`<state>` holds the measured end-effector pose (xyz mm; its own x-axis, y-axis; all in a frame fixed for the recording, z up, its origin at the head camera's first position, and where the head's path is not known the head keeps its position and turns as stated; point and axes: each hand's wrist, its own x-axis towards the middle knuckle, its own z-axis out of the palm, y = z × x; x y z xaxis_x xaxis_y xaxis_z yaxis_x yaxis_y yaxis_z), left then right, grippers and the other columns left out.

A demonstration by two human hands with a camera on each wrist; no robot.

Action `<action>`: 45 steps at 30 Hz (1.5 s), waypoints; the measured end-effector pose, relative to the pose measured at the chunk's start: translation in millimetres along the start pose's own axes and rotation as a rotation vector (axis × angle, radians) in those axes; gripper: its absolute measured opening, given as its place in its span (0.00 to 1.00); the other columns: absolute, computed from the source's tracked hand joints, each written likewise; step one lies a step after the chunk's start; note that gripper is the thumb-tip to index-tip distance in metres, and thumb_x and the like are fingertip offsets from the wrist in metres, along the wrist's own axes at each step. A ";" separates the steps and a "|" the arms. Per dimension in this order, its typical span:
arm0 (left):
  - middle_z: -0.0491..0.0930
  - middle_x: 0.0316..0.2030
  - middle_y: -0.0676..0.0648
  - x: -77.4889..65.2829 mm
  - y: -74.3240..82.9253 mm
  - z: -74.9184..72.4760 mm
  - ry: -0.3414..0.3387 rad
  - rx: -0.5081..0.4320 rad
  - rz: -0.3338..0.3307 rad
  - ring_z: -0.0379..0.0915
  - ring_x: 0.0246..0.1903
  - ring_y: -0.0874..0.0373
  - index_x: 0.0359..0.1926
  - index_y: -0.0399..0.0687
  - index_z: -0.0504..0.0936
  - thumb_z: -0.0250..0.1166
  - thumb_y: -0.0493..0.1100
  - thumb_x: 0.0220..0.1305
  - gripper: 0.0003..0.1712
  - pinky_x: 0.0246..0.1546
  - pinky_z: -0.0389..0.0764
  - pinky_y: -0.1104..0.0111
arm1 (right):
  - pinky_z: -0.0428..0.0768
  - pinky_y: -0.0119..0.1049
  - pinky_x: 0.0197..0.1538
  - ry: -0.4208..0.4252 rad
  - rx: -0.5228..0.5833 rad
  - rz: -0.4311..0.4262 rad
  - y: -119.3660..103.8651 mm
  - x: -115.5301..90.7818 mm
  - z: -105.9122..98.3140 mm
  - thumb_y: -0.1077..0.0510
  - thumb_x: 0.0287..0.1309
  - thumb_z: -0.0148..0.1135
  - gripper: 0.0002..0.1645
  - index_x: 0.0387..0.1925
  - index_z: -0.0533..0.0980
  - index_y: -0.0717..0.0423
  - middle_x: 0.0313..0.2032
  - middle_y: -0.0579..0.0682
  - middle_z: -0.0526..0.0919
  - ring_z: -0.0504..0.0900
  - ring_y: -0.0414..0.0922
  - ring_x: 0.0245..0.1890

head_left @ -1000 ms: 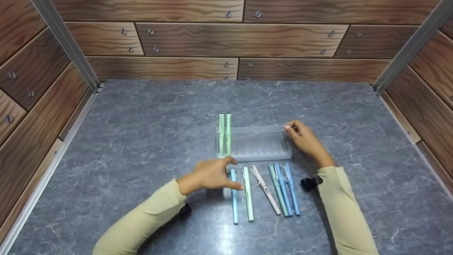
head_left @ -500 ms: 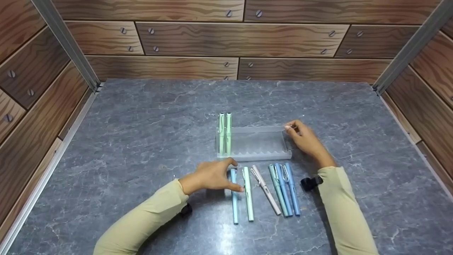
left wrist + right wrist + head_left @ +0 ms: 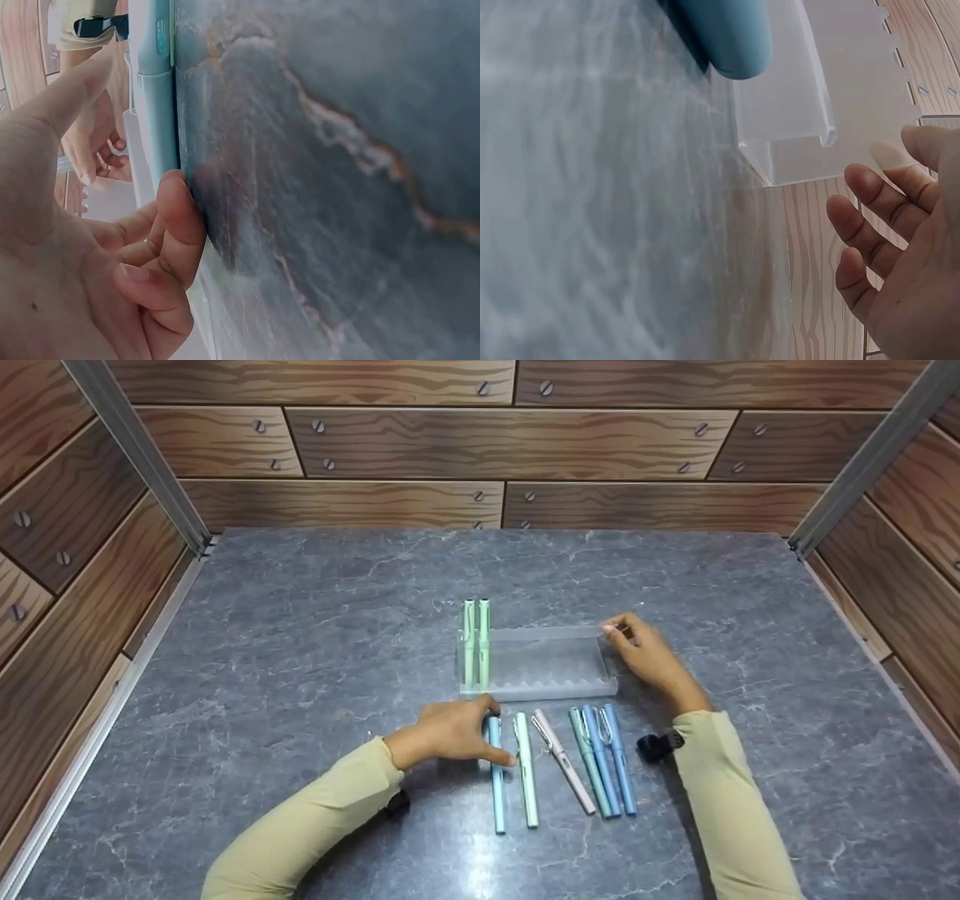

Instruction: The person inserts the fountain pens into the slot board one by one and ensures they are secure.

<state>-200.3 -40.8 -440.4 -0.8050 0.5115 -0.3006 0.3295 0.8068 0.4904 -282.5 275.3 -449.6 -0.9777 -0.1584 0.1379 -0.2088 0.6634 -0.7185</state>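
My left hand (image 3: 454, 729) arches over a light blue pen (image 3: 498, 802) lying on the table. In the left wrist view, a fingertip is right at the edge of that light blue pen (image 3: 155, 105), while the thumb is straight and apart from the other fingers. At the upper right corner of a clear plastic pen tray (image 3: 555, 656), my right hand (image 3: 646, 656) pinches the wall between thumb and forefinger. The remaining fingers (image 3: 866, 232) are loosely bent in the right wrist view. Two pale green pens (image 3: 477, 649) stand side by side at the tray's left end.
Right of the left hand lie a mint green pen (image 3: 526, 780), a slanted silvery pen (image 3: 564, 765), a teal pen (image 3: 592, 769) and two blue pens (image 3: 609, 765). Wood-patterned walls (image 3: 510, 446) enclose the grey marbled table (image 3: 330, 607) at the back and sides.
My left hand has shifted very slightly, its forefinger coming nearer to the top of the light blue pen. The right hand, tray and other pens hold still.
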 end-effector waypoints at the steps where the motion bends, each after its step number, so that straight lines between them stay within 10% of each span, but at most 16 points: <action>1: 0.79 0.54 0.49 0.7 0.0 0.0 0.002 0.004 -0.001 0.76 0.44 0.56 0.61 0.54 0.71 0.70 0.73 0.42 0.49 0.34 0.71 0.65 | 0.73 0.38 0.48 0.001 -0.002 -0.001 -0.3 0.2 -0.3 0.55 0.72 0.48 0.17 0.48 0.72 0.65 0.42 0.63 0.81 0.76 0.46 0.42; 11: 0.79 0.37 0.54 3.3 2.7 1.9 0.034 0.039 -0.005 0.72 0.33 0.60 0.54 0.54 0.72 0.74 0.69 0.40 0.43 0.30 0.70 0.65 | 0.72 0.33 0.44 0.009 -0.007 -0.007 -0.8 0.2 -1.3 0.54 0.72 0.48 0.17 0.48 0.72 0.65 0.42 0.63 0.81 0.76 0.41 0.38; 45: 0.74 0.27 0.56 3.0 -1.2 2.8 0.060 -0.123 -0.045 0.69 0.25 0.60 0.55 0.52 0.73 0.79 0.52 0.40 0.40 0.26 0.70 0.66 | 0.72 0.36 0.46 0.016 0.007 0.001 -2.6 -0.3 1.5 0.56 0.72 0.48 0.16 0.48 0.73 0.66 0.41 0.62 0.80 0.74 0.42 0.39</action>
<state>-201.7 -39.4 -444.2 -0.8470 0.4541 -0.2764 0.2325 0.7839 0.5757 -281.7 272.5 -448.8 -0.9781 -0.1463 0.1484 -0.2082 0.6581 -0.7236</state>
